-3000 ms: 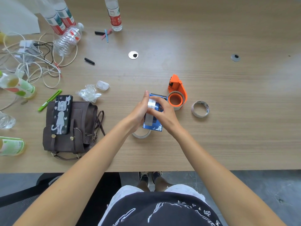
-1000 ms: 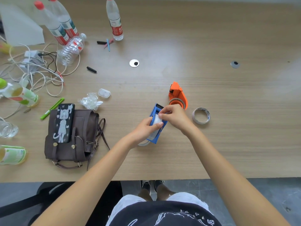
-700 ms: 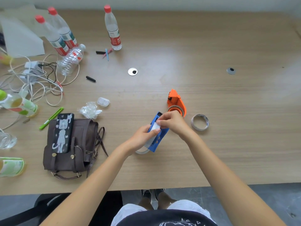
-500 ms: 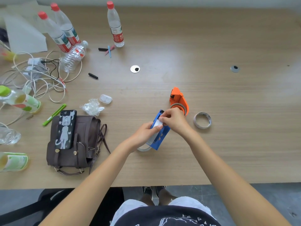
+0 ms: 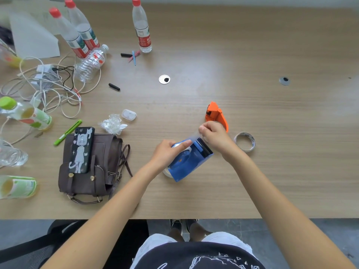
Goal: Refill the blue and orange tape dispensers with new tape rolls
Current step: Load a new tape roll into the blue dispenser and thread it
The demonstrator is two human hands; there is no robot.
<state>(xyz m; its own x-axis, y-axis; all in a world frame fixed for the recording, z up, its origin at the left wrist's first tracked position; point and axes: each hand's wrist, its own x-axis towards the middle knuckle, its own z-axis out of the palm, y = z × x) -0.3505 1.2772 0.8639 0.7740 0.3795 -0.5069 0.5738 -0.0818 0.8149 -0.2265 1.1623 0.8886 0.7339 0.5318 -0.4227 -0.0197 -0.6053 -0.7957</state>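
Note:
The blue tape dispenser [image 5: 191, 162] lies on its side on the wooden table [image 5: 252, 181], toothed cutter end toward the right. My left hand [image 5: 168, 152] grips its upper edge, thumb over the clear tape roll inside. My right hand [image 5: 213, 135] pinches a strip of clear tape [image 5: 193, 135] pulled up from the dispenser, just above the cutter. The orange tape dispenser [image 5: 216, 115] stands right behind my right hand. A loose tape roll [image 5: 244, 142] lies to the right. Another tape ring [image 5: 167, 172] peeks out under the blue dispenser's left end.
A brown bag [image 5: 91, 167] with a phone [image 5: 81, 150] on it lies to the left. Crumpled plastic [image 5: 112, 124], a green pen [image 5: 68, 132], cables [image 5: 48, 90] and several bottles [image 5: 141, 28] crowd the left and far side. The table's near edge runs below my forearms.
The blue dispenser has turned so its cutter end points right. My right hand has lifted, drawing out a strip of clear tape. My left hand shifted onto the roll side.

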